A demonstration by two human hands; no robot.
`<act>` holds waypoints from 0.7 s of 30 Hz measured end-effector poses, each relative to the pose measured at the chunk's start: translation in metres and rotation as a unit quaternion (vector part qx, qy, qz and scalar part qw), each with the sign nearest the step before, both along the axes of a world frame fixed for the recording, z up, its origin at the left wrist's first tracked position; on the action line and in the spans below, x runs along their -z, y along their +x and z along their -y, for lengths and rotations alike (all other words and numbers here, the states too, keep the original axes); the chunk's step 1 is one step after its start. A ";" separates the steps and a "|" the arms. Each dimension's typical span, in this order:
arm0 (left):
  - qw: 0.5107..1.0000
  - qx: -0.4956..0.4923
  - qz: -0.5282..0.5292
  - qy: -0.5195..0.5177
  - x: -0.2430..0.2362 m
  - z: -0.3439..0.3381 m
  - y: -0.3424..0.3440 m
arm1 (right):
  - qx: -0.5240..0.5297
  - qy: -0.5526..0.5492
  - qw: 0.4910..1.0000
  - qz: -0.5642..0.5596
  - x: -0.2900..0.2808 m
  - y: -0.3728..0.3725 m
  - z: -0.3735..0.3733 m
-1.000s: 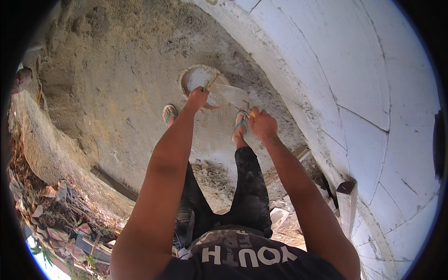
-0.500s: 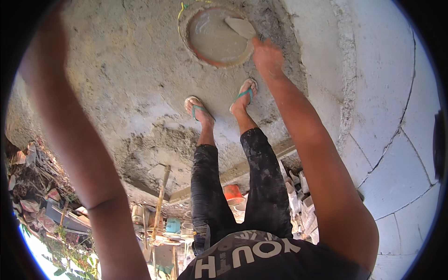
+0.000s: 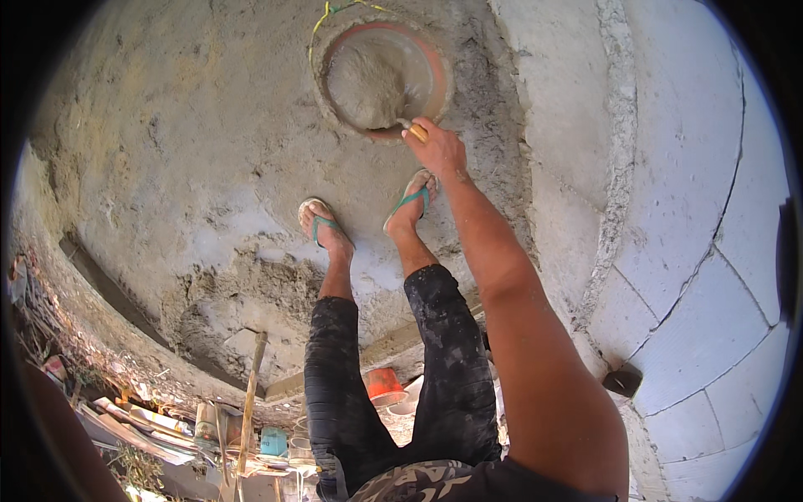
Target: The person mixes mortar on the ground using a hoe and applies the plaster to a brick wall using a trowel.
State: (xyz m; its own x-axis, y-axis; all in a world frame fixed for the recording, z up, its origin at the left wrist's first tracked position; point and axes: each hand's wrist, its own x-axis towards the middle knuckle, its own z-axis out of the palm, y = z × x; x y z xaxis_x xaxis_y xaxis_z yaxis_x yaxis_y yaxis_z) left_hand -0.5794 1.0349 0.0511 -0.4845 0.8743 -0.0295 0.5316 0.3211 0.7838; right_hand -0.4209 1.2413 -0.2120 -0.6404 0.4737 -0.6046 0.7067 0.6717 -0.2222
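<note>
My right hand [image 3: 438,152] is closed round the wooden handle [image 3: 417,132] of a trowel at the near rim of a round bucket [image 3: 438,67]. The trowel's blade is hidden by wet grey mortar [image 3: 364,82], which is heaped up at the bucket's left side. Thinner, watery mix shows along the right inside. A yellow cord handle [image 3: 317,33] loops out past the far left rim. Of my left arm [image 3: 58,435] only a dark part shows at the lower left edge, and that hand is out of the picture.
My sandalled feet [image 3: 328,226] stand on wet mortar-covered ground just short of the bucket. A pale block wall [image 3: 694,276] rises on the right. Behind me lie a long-handled tool [image 3: 252,389], an orange bucket [image 3: 385,388], a teal bucket [image 3: 273,441] and stacked boards [image 3: 134,427].
My right hand has come nearer and left with the trowel, whose blade was bare and is now hidden in mortar. My left arm has swung down, almost out of sight.
</note>
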 end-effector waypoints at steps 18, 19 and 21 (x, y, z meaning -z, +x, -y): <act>0.994 -0.060 -0.019 0.093 -0.054 0.037 -0.010 | -0.132 0.140 0.977 0.088 0.026 -0.051 -0.027; 0.988 -0.083 -0.035 0.125 -0.069 0.049 -0.023 | -0.104 0.116 0.986 0.061 0.025 -0.056 -0.022; 0.967 -0.129 -0.068 0.208 -0.109 0.077 -0.047 | -0.048 0.063 0.997 0.018 0.013 -0.047 -0.008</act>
